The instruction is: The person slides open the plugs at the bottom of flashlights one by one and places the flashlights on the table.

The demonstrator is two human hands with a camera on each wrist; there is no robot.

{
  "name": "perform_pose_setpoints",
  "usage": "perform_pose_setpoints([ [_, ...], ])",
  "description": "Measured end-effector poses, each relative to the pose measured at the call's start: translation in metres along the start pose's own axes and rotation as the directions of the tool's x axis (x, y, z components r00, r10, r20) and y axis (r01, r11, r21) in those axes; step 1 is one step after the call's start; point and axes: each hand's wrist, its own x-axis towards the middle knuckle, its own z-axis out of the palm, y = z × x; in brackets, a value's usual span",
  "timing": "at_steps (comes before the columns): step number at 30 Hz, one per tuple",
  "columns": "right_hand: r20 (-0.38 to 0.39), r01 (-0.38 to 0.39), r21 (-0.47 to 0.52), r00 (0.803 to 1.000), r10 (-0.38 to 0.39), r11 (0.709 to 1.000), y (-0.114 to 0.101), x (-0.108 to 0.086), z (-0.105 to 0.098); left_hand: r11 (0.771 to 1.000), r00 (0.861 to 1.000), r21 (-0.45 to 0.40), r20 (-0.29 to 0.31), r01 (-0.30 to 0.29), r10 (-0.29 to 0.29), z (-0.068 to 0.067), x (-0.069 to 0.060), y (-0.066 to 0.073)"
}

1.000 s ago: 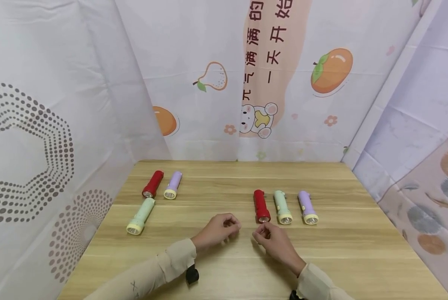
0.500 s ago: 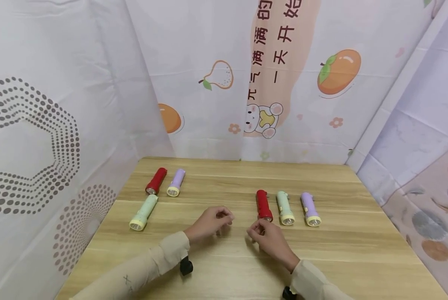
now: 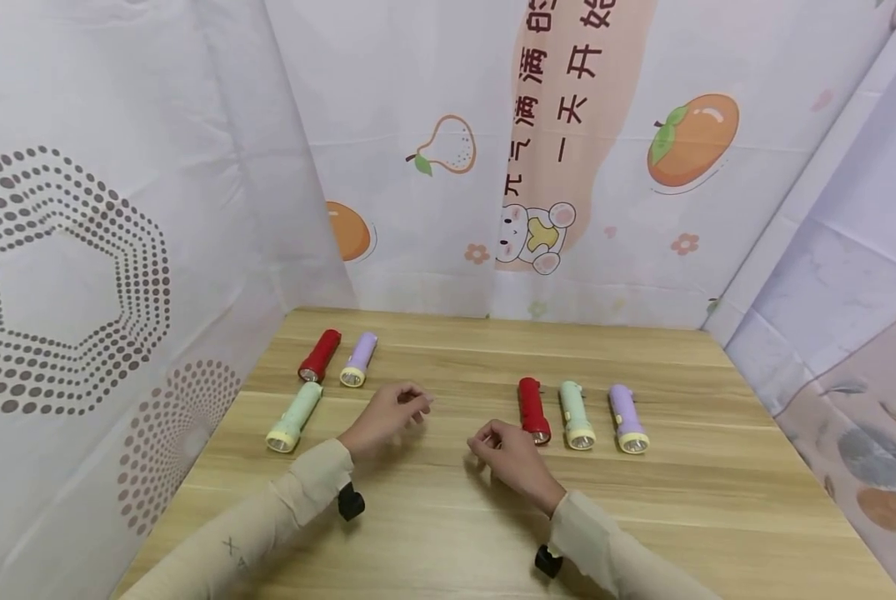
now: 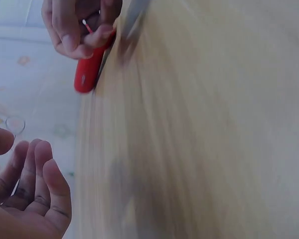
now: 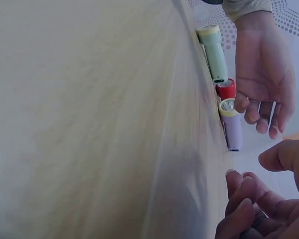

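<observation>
To the left of the left hand's (image 3: 387,417) fingers, beyond the back of that hand, a pale green flashlight (image 3: 295,417) lay slantwise on the wooden table (image 3: 448,525), its lens end toward the person. Ahead of it and further out from those fingers was a red flashlight (image 3: 320,356), its lens end just beside the green one's tail; whether the two touched could not be told. A purple flashlight (image 3: 359,360) lay next, left of and ahead of the fingertips, nearest to the knuckles.

The left fingers were loosely bent and side by side, the thumb apart, with nothing pinched. Across a bare stretch of wood from their tips, the right hand (image 3: 511,458) had its fingers gently curled, the thumb tip clear of them and nothing between.

Just right of the right fingers, near the knuckles, lay a second red flashlight (image 3: 533,408). Further right of those fingers came a second green flashlight (image 3: 577,415) and then a second purple flashlight (image 3: 628,418), with gaps between.

For handling any of them well, the narrow barrel behind the head seemed the surest place for thumb and fingers. The gaps on the right looked roomy enough for fingertips; the close red and green pair on the left probably called for more care against nudging.
</observation>
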Motion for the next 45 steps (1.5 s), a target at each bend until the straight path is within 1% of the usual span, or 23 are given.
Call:
perform_pose_setpoints([
  [3, 0.005, -0.001, -0.003, 1.000, 0.001, 1.000, -0.007, 0.008, 0.007, 1.000, 1.000, 0.009, -0.027, -0.009, 0.009, -0.010, 0.002, -0.001],
  [9, -0.004, 0.027, -0.068, 1.000, -0.027, 0.997, -0.023, 0.024, 0.021, 1.000, 0.996, -0.013, -0.086, 0.005, -0.006, -0.029, 0.013, -0.003],
  [12, 0.002, 0.039, -0.062, 0.999, -0.039, 0.997, -0.026, 0.027, 0.026, 1.000, 0.992, -0.012, -0.122, -0.017, 0.015, -0.039, 0.019, 0.002],
  [13, 0.005, 0.042, -0.057, 0.999, -0.042, 0.998, -0.027, 0.028, 0.027, 0.999, 0.990, -0.004, -0.137, -0.033, 0.032, -0.044, 0.020, 0.003],
  [17, 0.017, 0.044, -0.021, 0.999, -0.043, 0.999, -0.030, 0.032, 0.034, 0.996, 0.974, 0.009, -0.210, -0.086, 0.086, -0.060, 0.027, 0.007],
  [19, 0.022, 0.041, -0.003, 0.999, -0.041, 0.999, -0.032, 0.034, 0.036, 0.995, 0.968, 0.020, -0.229, -0.098, 0.100, -0.066, 0.028, 0.008],
  [22, 0.025, 0.053, -0.006, 0.998, -0.052, 0.999, -0.036, 0.037, 0.041, 0.996, 0.964, 0.018, -0.253, -0.084, 0.086, -0.073, 0.030, 0.005],
  [24, 0.030, 0.069, -0.017, 0.997, -0.068, 0.997, -0.039, 0.040, 0.044, 0.998, 0.960, 0.012, -0.272, -0.062, 0.063, -0.077, 0.032, 0.000],
  [28, 0.040, 0.096, -0.034, 0.995, -0.094, 0.995, -0.044, 0.046, 0.051, 1.000, 0.947, -0.004, -0.321, -0.018, 0.016, -0.087, 0.037, -0.010],
  [30, 0.043, 0.096, -0.032, 0.995, -0.095, 0.995, -0.046, 0.048, 0.055, 1.000, 0.942, -0.011, -0.335, -0.016, 0.011, -0.091, 0.040, -0.013],
  [33, 0.050, 0.084, -0.018, 0.995, -0.083, 0.996, -0.046, 0.052, 0.059, 1.000, 0.933, -0.018, -0.359, -0.010, 0.002, -0.097, 0.044, -0.014],
  [37, 0.064, 0.067, 0.021, 0.996, -0.069, 0.998, -0.047, 0.055, 0.064, 1.000, 0.913, 0.013, -0.407, 0.029, -0.021, -0.102, 0.048, -0.011],
  [39, 0.069, 0.058, 0.038, 0.996, -0.061, 0.998, -0.048, 0.056, 0.067, 0.999, 0.907, 0.025, -0.419, 0.046, -0.032, -0.104, 0.050, -0.011],
  [43, 0.064, 0.044, 0.061, 0.997, -0.048, 0.997, -0.050, 0.061, 0.071, 0.998, 0.905, 0.039, -0.424, 0.039, -0.019, -0.108, 0.056, -0.011],
  [45, 0.058, 0.039, 0.066, 0.997, -0.043, 0.997, -0.051, 0.064, 0.074, 0.998, 0.901, 0.055, -0.433, 0.041, -0.013, -0.110, 0.058, -0.011],
])
